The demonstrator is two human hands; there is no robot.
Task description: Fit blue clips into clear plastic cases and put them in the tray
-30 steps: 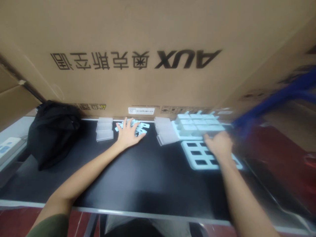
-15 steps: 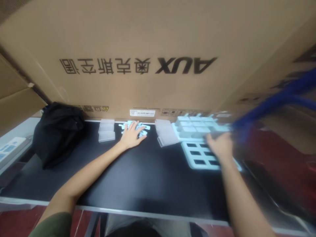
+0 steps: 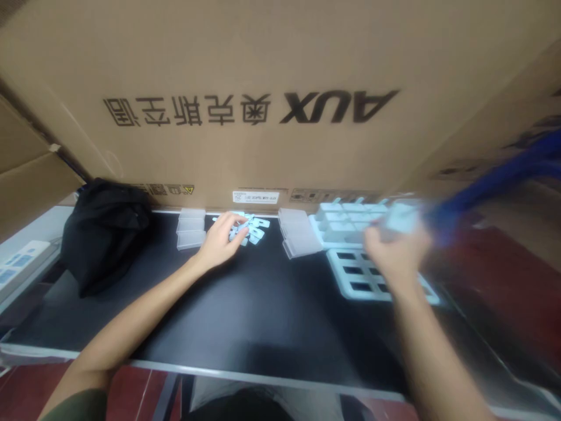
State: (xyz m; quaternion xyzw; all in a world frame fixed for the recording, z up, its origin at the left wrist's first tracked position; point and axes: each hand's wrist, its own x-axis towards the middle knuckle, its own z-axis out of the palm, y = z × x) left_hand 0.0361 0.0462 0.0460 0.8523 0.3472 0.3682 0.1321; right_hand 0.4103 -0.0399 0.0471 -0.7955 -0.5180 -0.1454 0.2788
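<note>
Plastic tags (image 3: 253,233), small, flat, pale

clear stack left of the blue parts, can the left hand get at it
Probably yes. The left hand rests at the small blue parts, and the clear stack lies right beside it on the black table, with nothing between them.

Probably a warehouse packing bench — huge AUX shipping carton (image 3: 272,99) behind a black worktable (image 3: 263,316).
</note>
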